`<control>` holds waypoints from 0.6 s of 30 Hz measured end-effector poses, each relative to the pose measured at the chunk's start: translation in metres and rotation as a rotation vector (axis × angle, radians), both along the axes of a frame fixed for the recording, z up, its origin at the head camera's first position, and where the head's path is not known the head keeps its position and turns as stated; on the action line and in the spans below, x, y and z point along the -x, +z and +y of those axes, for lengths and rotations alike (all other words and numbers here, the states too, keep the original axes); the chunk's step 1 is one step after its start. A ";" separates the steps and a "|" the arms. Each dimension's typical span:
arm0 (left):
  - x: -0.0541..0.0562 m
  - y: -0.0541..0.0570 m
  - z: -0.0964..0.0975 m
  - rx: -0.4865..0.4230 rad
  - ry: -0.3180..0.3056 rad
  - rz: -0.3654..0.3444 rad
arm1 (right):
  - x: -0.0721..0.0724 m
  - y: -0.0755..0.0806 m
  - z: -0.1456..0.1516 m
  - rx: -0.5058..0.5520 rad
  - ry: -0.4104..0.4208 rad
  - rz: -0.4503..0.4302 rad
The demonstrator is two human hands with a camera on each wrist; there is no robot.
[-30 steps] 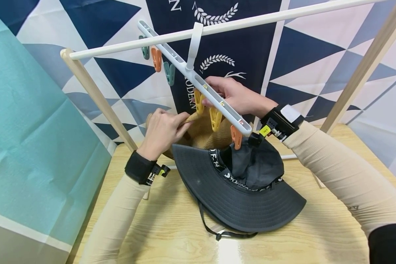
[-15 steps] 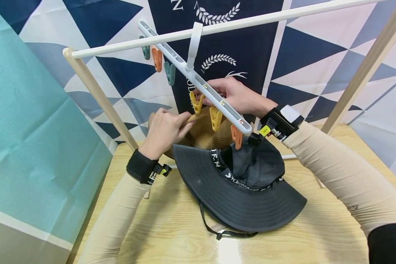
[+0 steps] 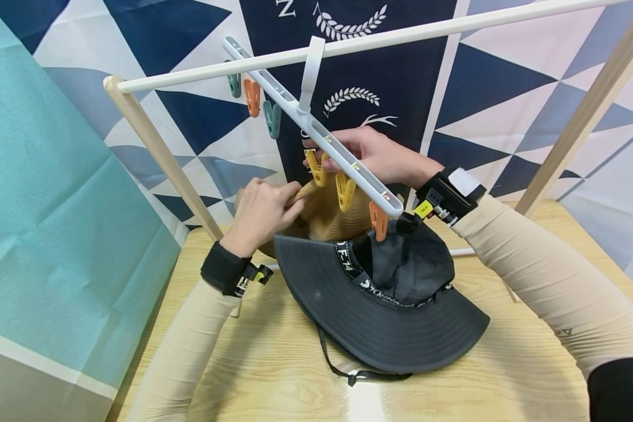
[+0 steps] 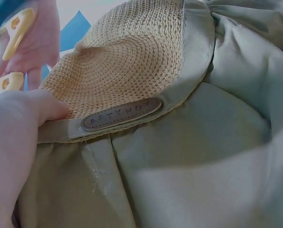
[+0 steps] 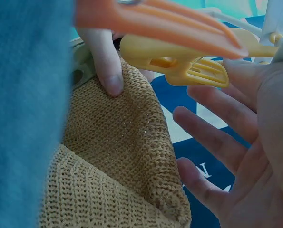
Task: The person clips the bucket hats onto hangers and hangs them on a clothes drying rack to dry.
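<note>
My left hand (image 3: pixel 266 208) pinches the edge of a tan knitted hat (image 3: pixel 332 214), its thumb on the inner band beside a leather label (image 4: pixel 122 114). The hat's lining (image 4: pixel 203 147) faces the left wrist camera. My right hand (image 3: pixel 374 152) pinches a yellow clothespin (image 3: pixel 316 168), tilted under a pale hanger bar (image 3: pixel 343 155), just above the hat's edge. Its other fingers (image 5: pixel 212 137) are spread beside the knit. A second yellow clothespin (image 3: pixel 345 190) and an orange clothespin (image 3: pixel 378 221) hang nearer the camera. The orange one overlaps a black wide-brimmed hat (image 3: pixel 390 310) in the head view.
The hanger hooks over a white rod (image 3: pixel 401 38) between wooden posts (image 3: pixel 163 158). On its far end hang green clothespins (image 3: pixel 272 119) and an orange one (image 3: pixel 252 98). The black hat's cord (image 3: pixel 358 375) trails over the wooden table (image 3: pixel 285 375). A patterned cloth backdrop (image 3: pixel 485 88) stands behind.
The yellow clothespin at my right hand has turned from nearly upright to tilted, its arms looking spread. My right fingers have sunk slightly with it. The left hand keeps its pinch on the tan hat.
</note>
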State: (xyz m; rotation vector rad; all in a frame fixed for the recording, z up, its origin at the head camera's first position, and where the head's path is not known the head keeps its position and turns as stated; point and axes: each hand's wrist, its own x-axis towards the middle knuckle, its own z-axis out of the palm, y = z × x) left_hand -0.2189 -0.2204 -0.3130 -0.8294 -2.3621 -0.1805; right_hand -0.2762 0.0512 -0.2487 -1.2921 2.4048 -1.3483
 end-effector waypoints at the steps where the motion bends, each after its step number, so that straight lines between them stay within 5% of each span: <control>1: -0.001 0.000 -0.001 -0.001 0.007 -0.012 | 0.000 0.000 0.000 0.000 0.005 -0.003; 18: -0.006 -0.003 -0.013 0.014 0.055 -0.093 | 0.002 -0.001 0.004 0.002 0.015 0.020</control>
